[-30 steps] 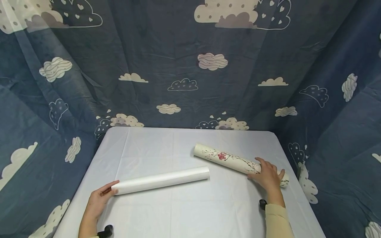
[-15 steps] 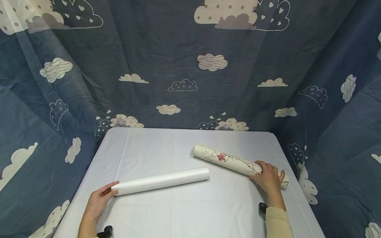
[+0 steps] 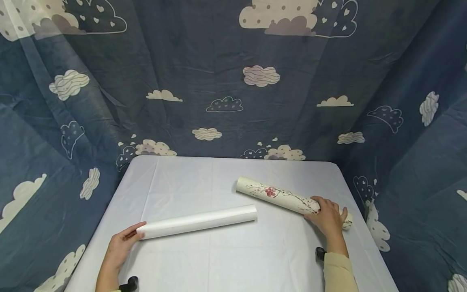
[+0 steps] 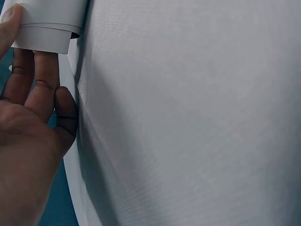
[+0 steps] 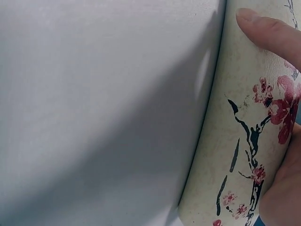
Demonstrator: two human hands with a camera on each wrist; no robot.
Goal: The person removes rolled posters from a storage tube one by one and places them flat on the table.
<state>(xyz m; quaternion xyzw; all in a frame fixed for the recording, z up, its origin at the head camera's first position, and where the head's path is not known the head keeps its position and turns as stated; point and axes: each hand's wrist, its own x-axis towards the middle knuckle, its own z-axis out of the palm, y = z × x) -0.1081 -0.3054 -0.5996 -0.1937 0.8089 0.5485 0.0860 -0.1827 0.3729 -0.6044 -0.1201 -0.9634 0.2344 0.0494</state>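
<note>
A person's right hand (image 3: 329,217) grips the flowered roll (image 3: 277,194) on the right of a white-covered table (image 3: 182,265), its thumb on the near face and its fingers reaching over the top. Hand and roll together sit a touch farther left than half a second ago, a slight shift that leaves the roll at the same slant, its left end pointing toward the far side

Across the table, the left hand (image 3: 120,247) has not stirred. It pinches the left end of the white roll (image 3: 198,222), the thumb on the outside and two fingers at the open end, where the left wrist view shows an inner layer (image 4: 40,40) sticking out past the outer one. The white roll lies nearer than its flowered neighbour, sloping gently away to the right, and its place is unchanged

The nudge narrows the gap between the two rolls only slightly: they lie close but apart, the white roll's right end short of the flowered roll's near side. Both remain rolled up, so the change looks like a small adjustment of position, with no sheet opened out. Behind the table hangs a dark blue curtain (image 3: 219,52) printed with pale clouds
</note>
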